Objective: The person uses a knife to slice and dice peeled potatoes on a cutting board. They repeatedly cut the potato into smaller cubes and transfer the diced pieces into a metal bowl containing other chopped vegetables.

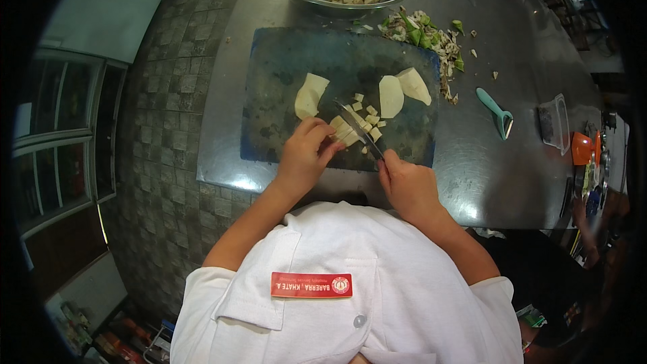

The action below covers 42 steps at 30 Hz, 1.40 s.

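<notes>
My right hand (410,184) grips the handle of a kitchen knife (358,129), whose blade lies across a pale peeled root vegetable. My left hand (309,149) pinches the near side of that partly sliced piece (343,131), fingertips close to the blade. Small cubes (372,119) of the same flesh are scattered just right of the knife. Farther up the worn blue-green cutting board (283,55), one larger peeled chunk (310,96) sits on the left. Two more, a flat-faced piece (391,97) and a tapered piece (414,86), lie on the right.
Beyond the board, a steel bowl (341,7) holds cut green vegetables and pale cubes. Peelings and green trimmings (424,33) are heaped at the board's far right corner. A teal peeler (496,111), a clear plastic container (553,124) and an orange container (582,148) rest rightward on the steel table (525,177).
</notes>
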Available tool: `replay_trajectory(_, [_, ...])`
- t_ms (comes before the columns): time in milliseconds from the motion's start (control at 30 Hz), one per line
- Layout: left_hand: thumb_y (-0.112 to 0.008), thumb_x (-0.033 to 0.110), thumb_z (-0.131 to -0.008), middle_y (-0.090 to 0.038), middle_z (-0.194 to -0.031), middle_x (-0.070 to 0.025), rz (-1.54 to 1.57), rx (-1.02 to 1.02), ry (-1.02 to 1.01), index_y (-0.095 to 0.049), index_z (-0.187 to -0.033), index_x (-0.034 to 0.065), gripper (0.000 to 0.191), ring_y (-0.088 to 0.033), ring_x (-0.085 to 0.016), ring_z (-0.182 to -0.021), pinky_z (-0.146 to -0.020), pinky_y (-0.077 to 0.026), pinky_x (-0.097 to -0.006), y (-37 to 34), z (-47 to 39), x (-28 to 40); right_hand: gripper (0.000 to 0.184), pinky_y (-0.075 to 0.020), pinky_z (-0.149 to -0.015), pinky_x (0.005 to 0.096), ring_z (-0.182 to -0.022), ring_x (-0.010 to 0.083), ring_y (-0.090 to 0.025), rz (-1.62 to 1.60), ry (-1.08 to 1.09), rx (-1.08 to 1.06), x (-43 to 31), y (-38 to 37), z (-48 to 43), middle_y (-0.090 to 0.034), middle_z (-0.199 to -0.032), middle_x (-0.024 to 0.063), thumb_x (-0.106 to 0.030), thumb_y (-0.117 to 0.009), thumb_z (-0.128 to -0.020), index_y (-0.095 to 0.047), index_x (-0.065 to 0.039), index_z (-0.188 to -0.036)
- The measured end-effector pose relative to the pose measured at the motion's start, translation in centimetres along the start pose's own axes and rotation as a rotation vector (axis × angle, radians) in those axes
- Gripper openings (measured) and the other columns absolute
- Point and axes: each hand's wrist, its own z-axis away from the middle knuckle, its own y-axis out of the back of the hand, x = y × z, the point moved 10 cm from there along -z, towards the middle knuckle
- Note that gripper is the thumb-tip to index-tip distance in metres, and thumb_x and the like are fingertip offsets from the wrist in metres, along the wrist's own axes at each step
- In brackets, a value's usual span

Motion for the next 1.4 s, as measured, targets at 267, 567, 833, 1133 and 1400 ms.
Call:
replay_trajectory(267, [-0.074, -0.001, -0.073, -0.055, -0.101, -0.0106, 0.070, 0.027, 0.035, -0.061, -0.095, -0.0019, 0.025, -0.065, -0.019, -0.077, -0.063, -0.056, -0.0266, 0.2, 0.1, -0.1, 0.016, -0.0435, -0.044, 0.0427, -0.048, 0.0333, -0.057, 0.037, 0.011, 0.019, -0.2, 0.3, 0.4, -0.057, -0.054, 0.0128, -0.017, -0.056, -0.090, -0.049, -0.006, -0.080])
replay_trajectory(567, [-0.079, 0.014, -0.068, -0.054, -0.106, -0.0117, -0.180, 0.033, -0.103, -0.060, -0.092, 0.0010, 0.033, -0.053, -0.030, -0.100, -0.076, -0.050, -0.0362, -0.3, 0.0, 2.0, 0.016, -0.0441, -0.044, 0.0420, -0.049, 0.0325, -0.058, 0.037, -0.014, 0.000, 0.0, 0.2, 0.8, -0.058, -0.056, 0.0124, -0.017, -0.056, -0.090, -0.049, -0.007, -0.080])
replay_trajectory(833, [-0.075, 0.007, -0.070, -0.055, -0.101, -0.0120, -0.108, 0.033, -0.089, -0.060, -0.087, 0.0018, 0.023, -0.055, -0.031, -0.094, -0.077, -0.048, -0.0374, -0.8, 0.2, 1.3, 0.017, -0.0457, -0.045, 0.0412, -0.049, 0.0310, -0.059, 0.048, -0.021, -0.028, 0.0, -0.4, 1.1, -0.059, -0.057, 0.0108, -0.019, -0.054, -0.091, -0.049, -0.007, -0.080])
replay_trajectory(1133, [-0.075, 0.005, -0.069, -0.057, -0.096, -0.0110, -0.075, 0.035, -0.109, -0.064, -0.085, 0.0028, 0.020, -0.056, -0.030, -0.089, -0.075, -0.047, -0.0375, -0.5, 0.3, 0.8, 0.017, -0.0464, -0.046, 0.0415, -0.050, 0.0306, -0.060, 0.087, -0.010, -0.075, -0.1, -1.1, 0.9, -0.060, -0.058, 0.0106, -0.019, -0.053, -0.091, -0.049, -0.007, -0.080])
replay_trajectory(1400, [-0.075, -0.006, -0.069, -0.058, -0.097, -0.0092, 0.092, -0.008, -0.002, -0.062, -0.093, -0.0026, 0.027, -0.065, -0.019, -0.081, -0.069, -0.057, -0.0277, 0.4, -0.1, -0.9, 0.015, -0.0456, -0.045, 0.0403, -0.050, 0.0297, -0.060, 0.071, -0.013, 0.046, -0.7, 0.4, 0.7, -0.060, -0.058, 0.0097, -0.018, -0.055, -0.090, -0.050, -0.007, -0.081])
